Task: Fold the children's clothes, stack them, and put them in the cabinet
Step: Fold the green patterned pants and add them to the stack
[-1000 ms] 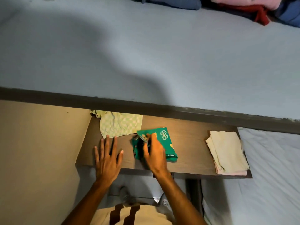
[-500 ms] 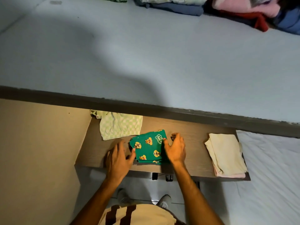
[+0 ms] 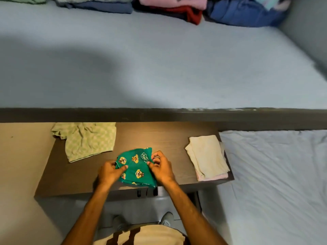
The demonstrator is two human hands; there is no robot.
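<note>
Both hands, left hand [image 3: 110, 172] and right hand [image 3: 160, 167], pinch a green cartoon-print garment [image 3: 135, 167] at the dark table's [image 3: 159, 137] front edge; one cream folded stack [image 3: 208, 157] sits at the right edge, a checked garment [image 3: 86, 140] lies unfolded at the back-left corner, nothing yet stored

Your piled clothes [image 3: 169, 7] beyond the dark shelf [image 3: 159, 135] run off the top edge; your hands hide the green garment's [image 3: 135, 167] side edges.

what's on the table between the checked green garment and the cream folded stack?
In the head view, the green cartoon-print garment lies between the checked green garment and the cream stack, pinched by the left hand and right hand; otherwise bare table.
</note>
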